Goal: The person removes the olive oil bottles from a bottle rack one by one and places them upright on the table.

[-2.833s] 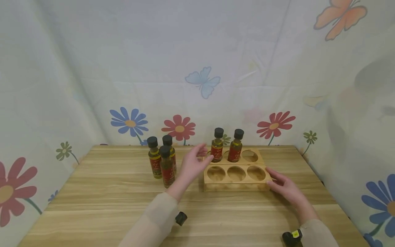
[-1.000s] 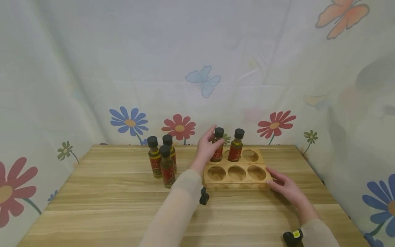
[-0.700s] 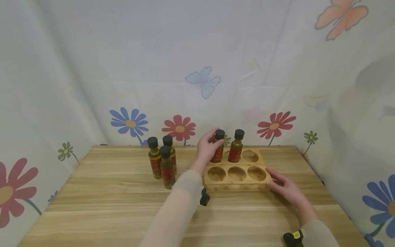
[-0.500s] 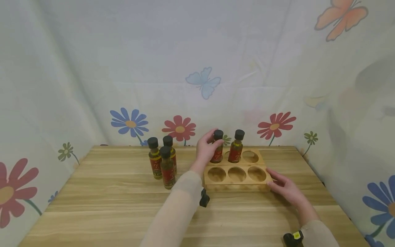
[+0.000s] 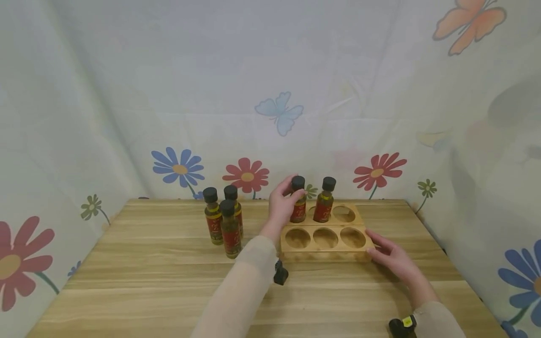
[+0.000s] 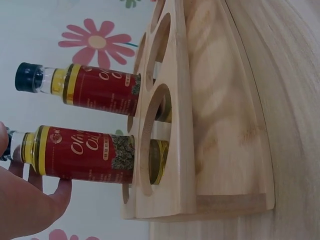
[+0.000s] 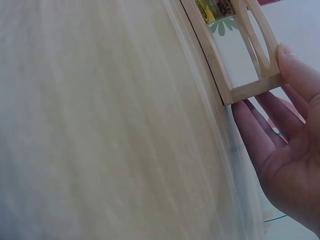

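Observation:
A wooden rack (image 5: 323, 255) with two rows of round holes stands on the table. Two small oil bottles with red labels and black caps stand in its back row. My left hand (image 5: 291, 197) grips the left bottle (image 5: 298, 210) around its neck and upper label; in the left wrist view my fingers (image 6: 30, 200) curl round that bottle (image 6: 85, 155), whose base sits in its hole. The second bottle (image 5: 324, 206) stands beside it, untouched. My right hand (image 5: 376, 246) rests with straight fingers against the rack's front right corner (image 7: 250, 90).
Three more bottles of the same kind (image 5: 224, 220) stand grouped on the wooden table (image 5: 148, 281) left of the rack. The front three holes and the back right hole hold nothing. A flower-printed cloth (image 5: 270, 94) walls in the back and both sides.
My left hand has reached from beside the rack to the back left bottle and curled round it. The right hand has stayed at the rack's corner.

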A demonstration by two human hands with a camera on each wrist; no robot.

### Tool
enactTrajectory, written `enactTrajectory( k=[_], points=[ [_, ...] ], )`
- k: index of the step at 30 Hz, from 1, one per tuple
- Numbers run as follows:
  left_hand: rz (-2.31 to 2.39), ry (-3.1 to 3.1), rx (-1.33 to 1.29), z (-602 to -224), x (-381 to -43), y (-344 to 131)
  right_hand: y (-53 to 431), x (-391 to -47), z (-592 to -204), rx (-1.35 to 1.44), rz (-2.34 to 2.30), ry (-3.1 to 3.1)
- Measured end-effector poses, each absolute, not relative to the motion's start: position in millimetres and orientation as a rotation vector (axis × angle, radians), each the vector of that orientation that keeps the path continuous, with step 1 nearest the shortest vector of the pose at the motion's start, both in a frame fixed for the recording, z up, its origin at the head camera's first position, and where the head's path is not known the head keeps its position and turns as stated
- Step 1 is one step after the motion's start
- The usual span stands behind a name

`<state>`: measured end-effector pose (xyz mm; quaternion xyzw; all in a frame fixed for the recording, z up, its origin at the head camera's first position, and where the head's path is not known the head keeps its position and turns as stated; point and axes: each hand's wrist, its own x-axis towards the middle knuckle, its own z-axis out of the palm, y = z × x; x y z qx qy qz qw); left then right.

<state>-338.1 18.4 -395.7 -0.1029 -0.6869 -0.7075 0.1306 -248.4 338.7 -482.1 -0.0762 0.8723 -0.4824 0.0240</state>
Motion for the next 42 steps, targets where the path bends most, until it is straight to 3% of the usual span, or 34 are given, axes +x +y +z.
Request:
enactTrajectory(
  k=[25, 42],
  points=[
    [-2.071, -1.846, -0.504, -351.4, -316.4, 8.5, 337.3, -247.4, -481.8, -0.235, -1.462, 2.726],
    [-2.054, -1.996, -0.544, -343.6, -279.2, -8.8, 337.7, -246.0, -479.4, -0.239, -1.484, 2.713]
  ],
)
